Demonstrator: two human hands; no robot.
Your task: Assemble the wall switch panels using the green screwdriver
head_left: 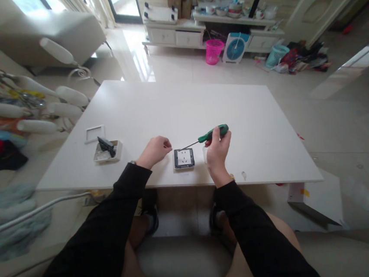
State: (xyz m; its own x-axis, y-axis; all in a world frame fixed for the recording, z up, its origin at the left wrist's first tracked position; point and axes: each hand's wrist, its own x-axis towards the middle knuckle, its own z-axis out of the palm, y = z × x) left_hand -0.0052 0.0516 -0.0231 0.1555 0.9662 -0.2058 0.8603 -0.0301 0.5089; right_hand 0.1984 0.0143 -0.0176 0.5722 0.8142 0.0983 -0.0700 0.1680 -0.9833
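Note:
A wall socket (184,157) with a white face and dark surround lies on the white table (182,112) near its front edge. My right hand (218,154) is closed around the green handle of a screwdriver (210,134). The screwdriver's thin shaft slants down to the left, its tip at the socket's upper left corner; whether it touches is unclear. Left of the socket, my left hand (155,151) has its fingers pinched together close to that corner. Anything between them is too small to make out. A pale piece beside my right hand is partly hidden.
On the table's left lie a white frame (94,134) and a white box (108,155) with dark parts in it. A small clear piece (243,175) is at the front edge on the right. A white lamp (66,95) with several arms stands beyond the left edge.

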